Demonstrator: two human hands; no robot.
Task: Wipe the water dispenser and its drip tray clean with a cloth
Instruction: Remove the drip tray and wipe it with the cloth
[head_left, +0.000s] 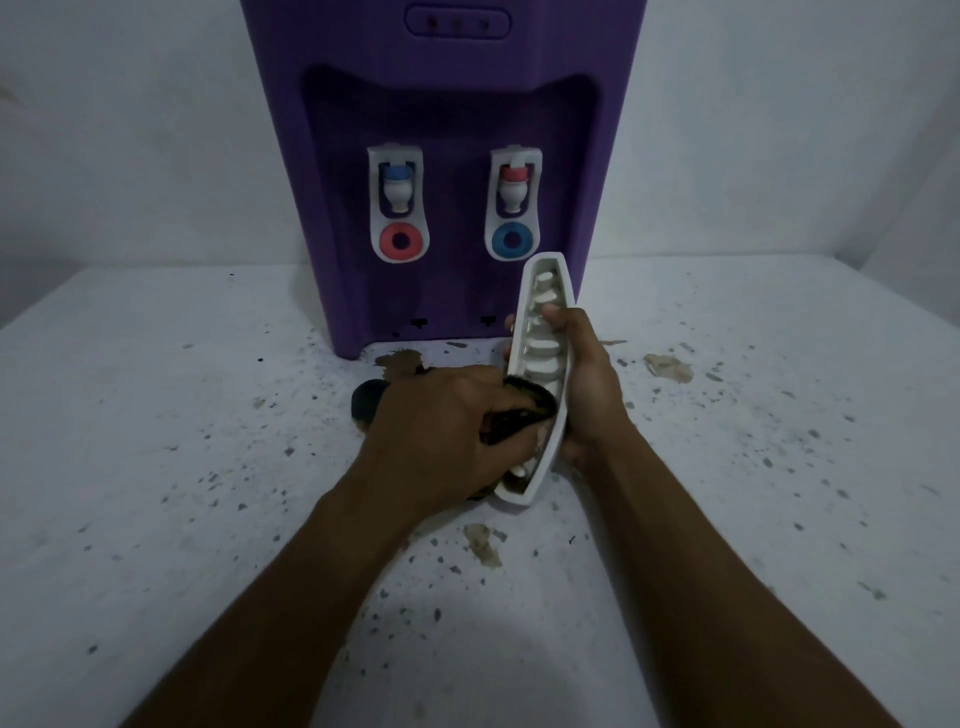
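Right hand (587, 384) clamped round the white drip tray (521, 322) from its right side, thumb hooked over the rim onto the slotted face, fingertips just showing past the left edge. Left hand (441, 421) curled on a dark cloth (530, 397) and pressed against the tray's lower half; both hands together at the tray, nearly touching. Tray out of the purple water dispenser (441, 104) and held above the tabletop (208, 467), stood on its long edge, slotted face turned left toward the cloth hand. Long axis running away from the body toward the dispenser: near end low, close over the tabletop, contact not clear; far end raised, just in front of the blue lever ring (511, 240) on the right. Judged step: scrubbing the grille, upper half not yet under the cloth. Next stroke likely along that axis, away and upward, with the left hand placed for it and the right only steadying. Thumb across the slots in the way of a full pass, so probably a regrip first. Open room to the left and on the near side; dispenser front close beyond the far end, little run-out there. Brown smears (397, 361) on the speckled tabletop by the dispenser's foot.
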